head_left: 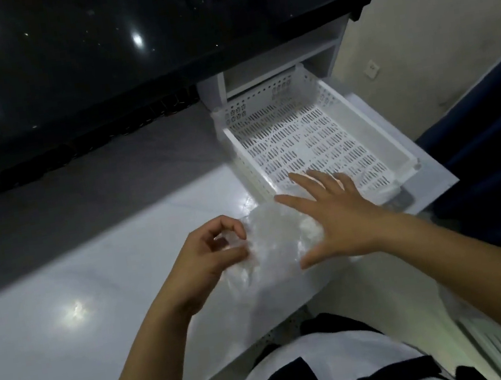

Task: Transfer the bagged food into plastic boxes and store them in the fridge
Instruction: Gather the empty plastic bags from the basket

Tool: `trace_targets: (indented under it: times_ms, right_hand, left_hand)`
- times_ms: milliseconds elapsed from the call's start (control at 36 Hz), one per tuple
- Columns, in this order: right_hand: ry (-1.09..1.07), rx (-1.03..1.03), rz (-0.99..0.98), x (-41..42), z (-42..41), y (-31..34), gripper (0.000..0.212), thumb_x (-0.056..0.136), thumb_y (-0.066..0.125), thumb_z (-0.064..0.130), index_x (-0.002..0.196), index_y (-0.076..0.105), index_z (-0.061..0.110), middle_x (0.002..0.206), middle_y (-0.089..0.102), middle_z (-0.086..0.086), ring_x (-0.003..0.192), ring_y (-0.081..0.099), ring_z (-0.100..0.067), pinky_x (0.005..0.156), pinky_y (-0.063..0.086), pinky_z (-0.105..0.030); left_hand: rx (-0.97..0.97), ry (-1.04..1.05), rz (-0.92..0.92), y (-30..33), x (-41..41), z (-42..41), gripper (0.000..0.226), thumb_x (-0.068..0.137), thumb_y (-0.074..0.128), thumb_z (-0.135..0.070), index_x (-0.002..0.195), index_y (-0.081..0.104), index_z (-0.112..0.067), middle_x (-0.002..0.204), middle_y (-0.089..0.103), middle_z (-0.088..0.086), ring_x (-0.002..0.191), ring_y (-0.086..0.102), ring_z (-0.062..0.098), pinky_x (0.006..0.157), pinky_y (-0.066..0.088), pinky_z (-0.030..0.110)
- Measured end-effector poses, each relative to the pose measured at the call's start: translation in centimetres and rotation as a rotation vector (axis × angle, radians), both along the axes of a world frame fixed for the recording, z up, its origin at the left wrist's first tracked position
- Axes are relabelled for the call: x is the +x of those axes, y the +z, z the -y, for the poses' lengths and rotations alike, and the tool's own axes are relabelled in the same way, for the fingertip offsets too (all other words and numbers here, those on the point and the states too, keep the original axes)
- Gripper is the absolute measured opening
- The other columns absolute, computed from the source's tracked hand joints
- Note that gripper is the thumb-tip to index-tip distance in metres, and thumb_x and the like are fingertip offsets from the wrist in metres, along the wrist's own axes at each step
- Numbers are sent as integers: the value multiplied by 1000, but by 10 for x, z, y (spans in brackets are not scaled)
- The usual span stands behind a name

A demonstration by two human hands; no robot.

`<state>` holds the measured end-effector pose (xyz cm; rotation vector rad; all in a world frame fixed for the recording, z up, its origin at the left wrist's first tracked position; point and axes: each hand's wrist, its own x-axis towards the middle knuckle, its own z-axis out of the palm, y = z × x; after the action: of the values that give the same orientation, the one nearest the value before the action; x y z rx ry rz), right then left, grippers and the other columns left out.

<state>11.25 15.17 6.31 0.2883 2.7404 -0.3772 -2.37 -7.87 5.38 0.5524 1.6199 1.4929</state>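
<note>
1. Pinching a fold of a clear plastic bag [268,252] between thumb and curled fingers, the person's left hand [211,260] held the bag's near-left side above a glossy white surface [66,315]; how much of the film sat inside the grip was hidden by the fingers.
2. Fingers spread and straight, the right hand [331,220] hovered over or lay on the bag's right side, gripping nothing; whether the palm actually touched the plastic could not be told.
3. Contents of the bag were hard to make out: pale, whitish lumps showed through crumpled film, blurred by glare, and the bag's lower edge faded into the white surface beneath it.
4. The bag lay between the two hands, just in front of a pulled-out white perforated drawer [310,141], its long axis running roughly from the drawer's near-left corner back toward the person's body; which end was the mouth could not be told.
5. The drawer's slotted floor held nothing readable, and its near edge was partly covered by the right hand's fingertips.
6. A dark glossy panel [92,50] with light reflections filled the upper left, cut off by the picture's edge; a dark blue cloth [495,137] was cropped at right.
</note>
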Motion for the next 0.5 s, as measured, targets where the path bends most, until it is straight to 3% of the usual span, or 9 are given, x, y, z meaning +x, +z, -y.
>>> trace_targets:
  times_ms: [111,194,306,361,417,500]
  right_hand:
    - [-11,77,-105,1,17,0,102,68,61,82,151,15,46,166,-5,6,150,-20,-19,118,-12,-56]
    - [-76,17,-192,9,31,2,91,71,66,74,148,28,43,164,13,9,150,-10,-16,120,-10,-52]
    - [-191,-238,-319,27,55,10,120,64,78,66,152,-2,48,147,10,33,137,-2,8,118,1,-45]
    - [-225,-354,-353,38,65,14,124,60,81,65,150,-4,55,131,5,55,129,-1,16,114,6,-45]
    - [-212,-432,-372,45,72,14,112,60,82,62,146,10,61,132,2,59,135,1,11,115,12,-46]
    - [-248,-579,-447,58,78,15,78,64,77,55,131,37,60,141,22,47,148,8,-3,120,17,-49]
  left_hand:
    - [165,-83,12,15,-3,2,24,74,70,7,76,62,-15,95,63,11,87,64,27,77,59,39]
    - [319,-130,132,18,-2,2,30,73,62,14,72,60,-15,87,57,12,78,58,26,68,56,29]
    - [469,-235,301,17,7,-1,35,71,58,18,69,58,-17,81,59,6,69,60,17,61,55,23]
    - [533,-281,391,19,17,-7,30,71,60,12,70,55,-18,80,59,4,68,59,15,60,53,22]
    - [597,-311,519,20,27,-13,29,70,58,9,70,55,-20,78,59,3,67,57,13,59,51,19]
    - [670,-390,688,25,45,-27,30,71,64,11,71,56,-18,78,58,5,68,57,14,59,49,21]
